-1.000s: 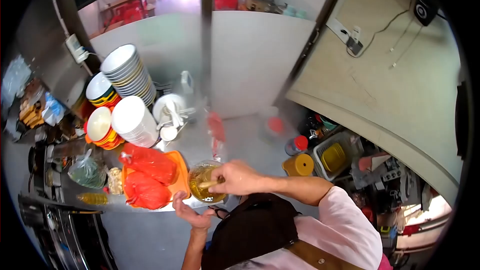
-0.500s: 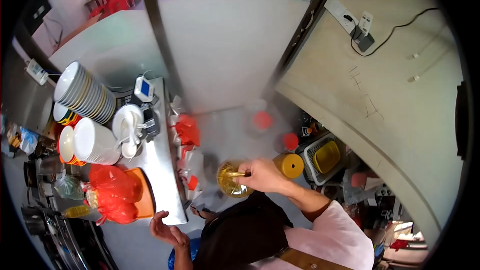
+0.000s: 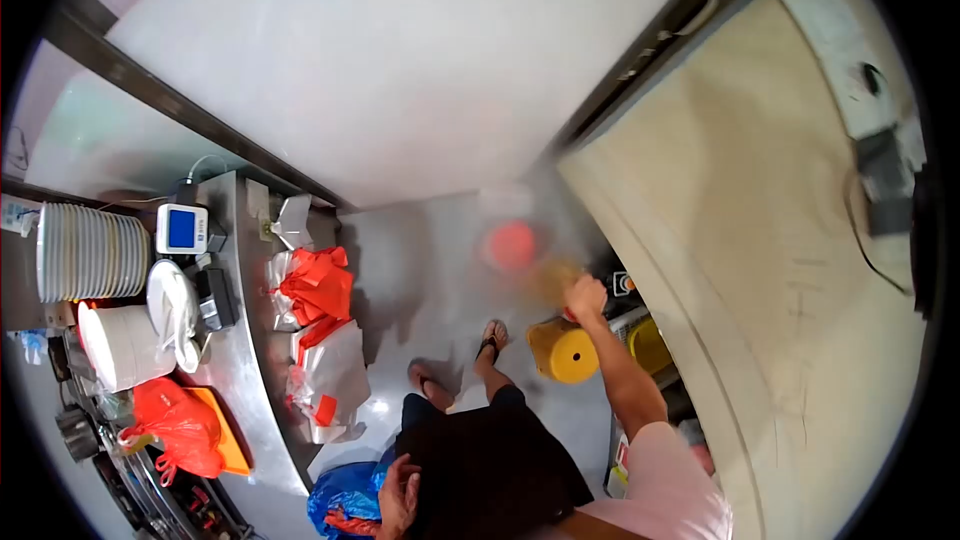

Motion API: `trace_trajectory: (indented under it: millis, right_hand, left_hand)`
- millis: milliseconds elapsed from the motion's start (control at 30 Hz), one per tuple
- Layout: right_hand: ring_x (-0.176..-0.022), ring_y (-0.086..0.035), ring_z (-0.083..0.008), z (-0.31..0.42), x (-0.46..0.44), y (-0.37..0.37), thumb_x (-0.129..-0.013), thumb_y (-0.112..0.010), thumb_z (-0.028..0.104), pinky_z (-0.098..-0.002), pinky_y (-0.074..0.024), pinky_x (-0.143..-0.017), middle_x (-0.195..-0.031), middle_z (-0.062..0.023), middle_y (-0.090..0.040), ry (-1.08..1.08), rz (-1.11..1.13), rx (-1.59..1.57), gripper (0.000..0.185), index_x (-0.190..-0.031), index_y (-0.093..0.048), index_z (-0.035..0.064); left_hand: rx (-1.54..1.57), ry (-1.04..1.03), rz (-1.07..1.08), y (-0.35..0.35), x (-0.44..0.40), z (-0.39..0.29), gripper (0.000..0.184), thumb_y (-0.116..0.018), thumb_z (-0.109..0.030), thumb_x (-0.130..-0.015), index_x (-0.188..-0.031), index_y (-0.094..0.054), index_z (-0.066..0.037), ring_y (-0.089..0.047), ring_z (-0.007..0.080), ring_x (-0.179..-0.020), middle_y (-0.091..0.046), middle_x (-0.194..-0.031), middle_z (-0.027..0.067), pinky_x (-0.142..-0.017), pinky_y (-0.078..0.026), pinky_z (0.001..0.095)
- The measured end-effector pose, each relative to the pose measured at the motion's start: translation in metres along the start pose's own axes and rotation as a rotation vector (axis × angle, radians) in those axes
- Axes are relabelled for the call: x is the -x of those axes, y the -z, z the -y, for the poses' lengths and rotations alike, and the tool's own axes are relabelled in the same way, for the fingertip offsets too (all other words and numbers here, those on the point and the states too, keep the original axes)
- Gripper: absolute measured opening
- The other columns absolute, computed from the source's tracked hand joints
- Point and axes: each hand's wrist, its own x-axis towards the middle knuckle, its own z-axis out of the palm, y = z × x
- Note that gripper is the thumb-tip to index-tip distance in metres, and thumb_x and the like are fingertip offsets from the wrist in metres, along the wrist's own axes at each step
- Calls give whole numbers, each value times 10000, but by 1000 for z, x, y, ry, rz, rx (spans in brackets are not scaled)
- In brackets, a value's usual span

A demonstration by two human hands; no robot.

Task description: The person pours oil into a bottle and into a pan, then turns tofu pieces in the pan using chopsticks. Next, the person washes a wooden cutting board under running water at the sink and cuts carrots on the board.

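My right hand [image 3: 586, 297] is closed and reaches out low to the right, above a yellow stool [image 3: 573, 355]. From the fist, on its left, hangs a see-through container with golden contents [image 3: 553, 282], blurred here. A bit of red shows just under the fist. My left hand [image 3: 400, 492] is held by the dark apron [image 3: 490, 465], fingers loosely apart and nothing in them. Below it lies a blue plastic bag [image 3: 345, 495]. A blurred round red lid [image 3: 512, 245] stands on the floor beyond the container.
On the left, a metal counter [image 3: 255, 340] bears stacked plates [image 3: 95, 252], a white tub [image 3: 125, 345], a small screen device [image 3: 183, 230] and a red bag [image 3: 180, 425]. Red and white bags [image 3: 320, 285] hang along its edge. A beige surface [image 3: 720, 240] curves along the right.
My right hand has carried the golden container forward and right, toward the stool. My left hand has moved in by the apron. My view has turned and tilted down, showing both feet.
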Motion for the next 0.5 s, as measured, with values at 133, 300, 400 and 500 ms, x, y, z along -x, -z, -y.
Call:
trace_trajectory:
  millis: [133, 300, 400, 500]
  right_hand:
    - [-878, -696, -418, -53, -150, -116, -863, -622, 481, -500, -553, -810, -921, -240, -711, -76, -88, -59, 467, -968, -729, 39]
    - [-1028, -636, -443, -93, -264, -210, -843, -637, 492, -505, -488, -907, -1066, -251, -686, -124, -160, -266, 532, -1090, -696, 25]
    - [-980, -636, -415, -124, -306, -238, -885, -630, 409, -448, -473, -891, -1076, -259, -681, -76, -96, -371, 492, -1125, -668, -18]
    - [-1023, -578, -249, -140, -324, -245, -913, -635, 413, -391, -443, -909, -1137, -112, -662, -249, -69, -814, 464, -1192, -663, 44]
  left_hand:
    - [-214, -53, 62, -53, -74, 9, 338, -653, -155, -912, -1222, -604, -31, -630, 318, -994, -685, -1053, 154, -913, -474, 418]
    - [-496, -225, 109, -131, -211, 89, 445, -690, -184, -848, -1259, -565, -64, -490, 395, -1225, -570, -1282, 179, -1032, -375, 502]
    - [-584, -171, 166, -165, -290, 102, 477, -676, -192, -855, -1296, -548, -62, -415, 431, -1302, -513, -1358, 182, -1105, -307, 524]
    - [-752, -123, 164, -182, -342, 109, 469, -665, -173, -848, -1289, -558, -56, -409, 416, -1316, -518, -1356, 170, -1111, -303, 525]
